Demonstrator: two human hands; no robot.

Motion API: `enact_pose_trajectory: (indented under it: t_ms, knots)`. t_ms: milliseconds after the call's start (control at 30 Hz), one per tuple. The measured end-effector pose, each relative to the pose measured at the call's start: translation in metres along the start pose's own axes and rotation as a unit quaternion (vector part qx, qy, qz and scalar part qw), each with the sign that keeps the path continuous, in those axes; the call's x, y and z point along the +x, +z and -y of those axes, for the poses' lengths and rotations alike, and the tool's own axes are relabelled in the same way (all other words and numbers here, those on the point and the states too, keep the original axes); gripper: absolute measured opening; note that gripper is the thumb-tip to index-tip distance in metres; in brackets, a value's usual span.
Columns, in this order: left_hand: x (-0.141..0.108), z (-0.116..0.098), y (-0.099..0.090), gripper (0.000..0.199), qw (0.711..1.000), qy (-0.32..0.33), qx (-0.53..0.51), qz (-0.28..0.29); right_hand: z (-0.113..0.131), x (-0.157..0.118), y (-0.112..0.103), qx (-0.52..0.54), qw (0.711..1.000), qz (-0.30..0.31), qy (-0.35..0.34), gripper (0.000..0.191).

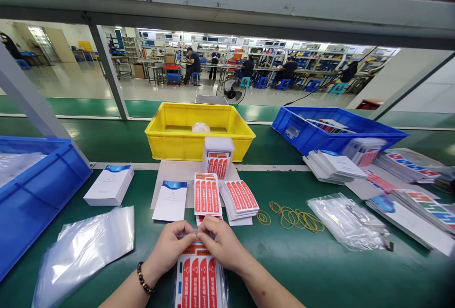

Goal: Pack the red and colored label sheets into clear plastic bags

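Note:
My left hand (173, 247), with a beaded bracelet at its wrist, pinches the top edge of a transparent plastic bag (223, 285). Close beside it, my right hand (223, 245) pinches the same edge, thumbs nearly meeting. Inside the bag lies a sheet of red labels (201, 277) with an orange strip at its top. Just beyond my hands are a stack of red label sheets (206, 194), a fanned stack of label sheets (241, 200) and a white booklet (170, 201) with a blue top.
A yellow bin (199, 146) stands behind an upright bagged stack (217, 158). Blue bins flank the bench at left (39, 199) and right (320, 140). Plastic sleeves (88, 246) and booklets (108, 185) lie left; rubber bands (298, 218) and plastic bags (344, 220) lie right.

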State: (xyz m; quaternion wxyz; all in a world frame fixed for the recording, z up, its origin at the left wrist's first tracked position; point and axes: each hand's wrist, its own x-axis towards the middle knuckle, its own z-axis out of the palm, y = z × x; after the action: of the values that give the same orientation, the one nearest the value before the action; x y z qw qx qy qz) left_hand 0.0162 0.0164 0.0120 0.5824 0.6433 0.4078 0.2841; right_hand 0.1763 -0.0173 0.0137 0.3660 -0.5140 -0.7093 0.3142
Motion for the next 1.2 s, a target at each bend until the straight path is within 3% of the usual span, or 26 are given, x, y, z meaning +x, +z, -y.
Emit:
enact_pose_trajectory:
  t_ms: [167, 367, 500, 600, 667, 767, 867, 967, 1100, 1200]
  knots:
    - [0.0, 0.001, -0.011, 0.016, 0.976, 0.133, 0.135, -0.107, -0.007, 0.002, -0.006, -0.055, 0.995, -0.075, -0.038, 0.008]
    - [0.001, 0.001, -0.019, 0.021, 0.96, 0.148, 0.132, -0.197, -0.02, 0.004, -0.012, -0.132, 0.963, -0.219, -0.087, 0.014]
    - [-0.006, -0.008, -0.025, 0.024, 0.964, 0.124, 0.14, -0.192, -0.022, 0.005, -0.015, -0.153, 0.953, -0.236, -0.116, 0.015]
    - [-0.022, -0.018, -0.039, 0.025, 0.959, 0.104, 0.193, -0.178, -0.023, 0.003, -0.016, -0.159, 0.948, -0.241, -0.137, 0.013]
    - [-0.034, -0.022, -0.055, 0.025, 0.948, 0.08, 0.241, -0.19, -0.023, 0.001, -0.017, -0.16, 0.944, -0.243, -0.153, 0.011]
    - [-0.053, -0.019, -0.088, 0.029, 0.917, 0.002, 0.31, -0.253, -0.02, -0.001, -0.016, -0.156, 0.94, -0.246, -0.176, 0.009]
    - [-0.071, -0.004, -0.122, 0.032, 0.874, -0.076, 0.354, -0.325, -0.016, -0.003, -0.015, -0.148, 0.939, -0.243, -0.193, 0.008]
    - [-0.085, 0.018, -0.146, 0.029, 0.86, -0.124, 0.361, -0.34, -0.015, -0.003, -0.012, -0.139, 0.939, -0.239, -0.203, 0.007]
    - [-0.094, 0.034, -0.155, 0.023, 0.874, -0.104, 0.356, -0.316, -0.016, -0.002, -0.009, -0.129, 0.939, -0.239, -0.211, 0.007]
    - [-0.09, 0.023, -0.145, 0.025, 0.869, -0.062, 0.388, -0.301, -0.015, -0.003, -0.007, -0.11, 0.946, -0.222, -0.208, 0.007]
